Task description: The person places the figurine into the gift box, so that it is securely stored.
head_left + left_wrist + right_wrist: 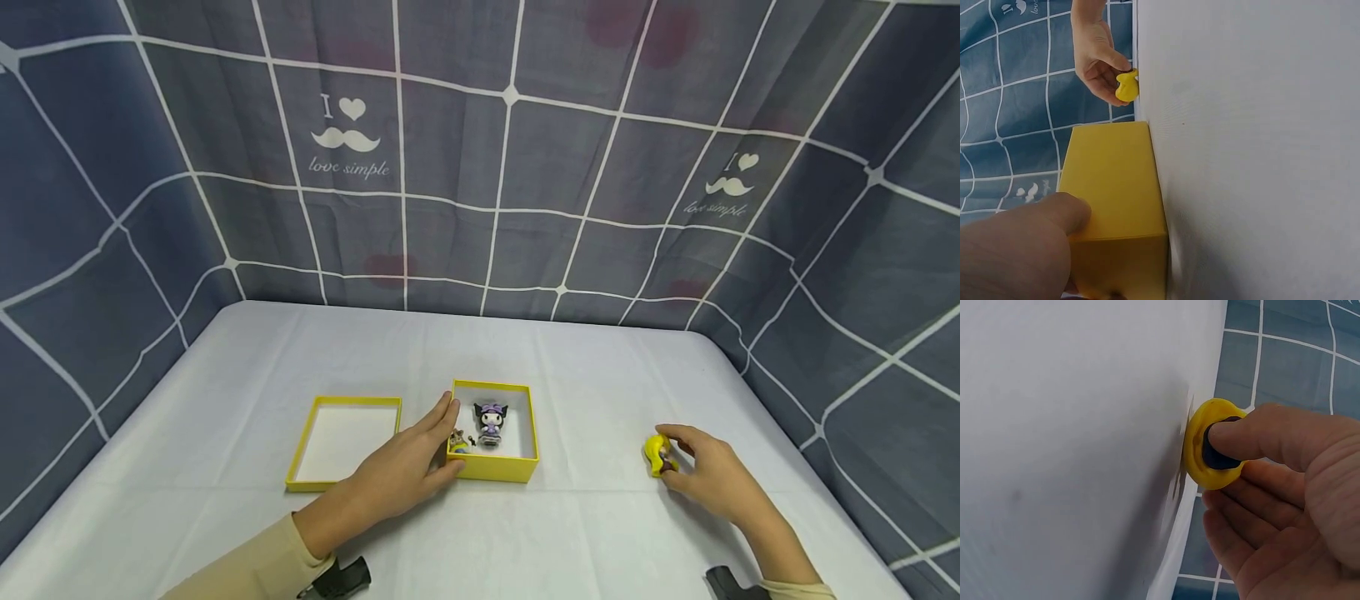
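Observation:
A yellow box (pixel 497 470) with a white inside stands open near the table's middle. In it are a purple-and-black figurine (pixel 491 423) and, in the near left corner, a smaller yellow-and-brown figurine (pixel 458 442). My left hand (pixel 405 467) rests against the box's left side, fingers extended along the wall and thumb at the front corner. Far to the right, my right hand (pixel 708 475) pinches a small yellow figurine (pixel 657 455) between thumb and fingers, right at the tabletop. The right wrist view shows its dark blue part (pixel 1222 450) under the thumb.
Left of the box lies a shallow yellow-rimmed lid (pixel 345 442), white side up, partly behind my left forearm. A white cloth covers the table (pixel 592 375). Dark checked curtains (pixel 450 167) enclose the back and both sides.

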The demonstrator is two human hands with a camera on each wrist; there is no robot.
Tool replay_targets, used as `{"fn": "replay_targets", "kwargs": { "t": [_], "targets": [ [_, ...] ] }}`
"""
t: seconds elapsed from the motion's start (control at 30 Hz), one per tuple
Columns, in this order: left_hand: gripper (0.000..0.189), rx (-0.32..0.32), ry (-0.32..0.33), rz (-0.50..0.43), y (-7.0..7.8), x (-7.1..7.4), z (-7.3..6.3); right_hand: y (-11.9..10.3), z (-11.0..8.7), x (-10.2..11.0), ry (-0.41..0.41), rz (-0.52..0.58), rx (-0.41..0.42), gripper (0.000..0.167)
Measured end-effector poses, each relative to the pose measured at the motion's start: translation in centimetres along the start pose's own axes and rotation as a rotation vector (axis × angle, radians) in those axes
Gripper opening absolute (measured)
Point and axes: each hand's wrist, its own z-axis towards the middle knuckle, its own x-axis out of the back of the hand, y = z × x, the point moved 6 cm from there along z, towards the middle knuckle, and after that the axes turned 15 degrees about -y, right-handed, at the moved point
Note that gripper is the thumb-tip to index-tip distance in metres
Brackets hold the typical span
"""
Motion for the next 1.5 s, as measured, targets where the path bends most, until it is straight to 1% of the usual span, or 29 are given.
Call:
{"fn": "replay_targets", "kwargs": {
  "t": [0.23, 0.37, 0.53, 0.6, 0.8, 0.93, 1.1, 1.3, 1.5],
  "targets": [
    [0.078, -0.004, -0.003, -0.009, 0.1, 0.0, 0.0, -0.1, 0.0, -0.1, 0.005, 0.024, 0.021, 0.06],
    [0.077, -0.01, 0.006, -0.012, 0.1, 0.0, 0.0, -0.5, -0.1, -0.1, 0.024, 0.021, 0.045, 0.059],
    [0.077, -0.012, 0.011, -0.006, 0.1, 0.1, -0.1, -1.7, 0.0, 0.1, 0.071, 0.0, 0.118, 0.058],
    [0.077, -0.009, 0.007, -0.007, 0.2, 0.1, -0.1, -2.1, 0.1, 0.1, 0.084, -0.014, 0.135, 0.058],
    [0.077, -0.005, 0.0, -0.015, 0.1, 0.1, -0.1, -3.0, 0.2, -0.1, 0.076, -0.028, 0.14, 0.059],
    [0.078, 0.0, -0.004, -0.016, 0.1, 0.0, -0.1, -3.8, 0.3, -0.1, 0.081, -0.047, 0.163, 0.059],
    [0.078, -0.001, -0.003, -0.014, 0.1, 0.0, -0.1, -5.0, 0.4, 0.1, 0.086, -0.061, 0.205, 0.058],
    [0.078, 0.005, -0.003, -0.009, 0.1, 0.0, -0.1, -6.6, 0.7, 0.2, 0.106, -0.081, 0.276, 0.056],
    [0.077, -0.001, 0.002, -0.01, 0.1, 0.1, -0.1, -7.8, 1.2, 0.2, 0.112, -0.085, 0.318, 0.055]
  ]
}}
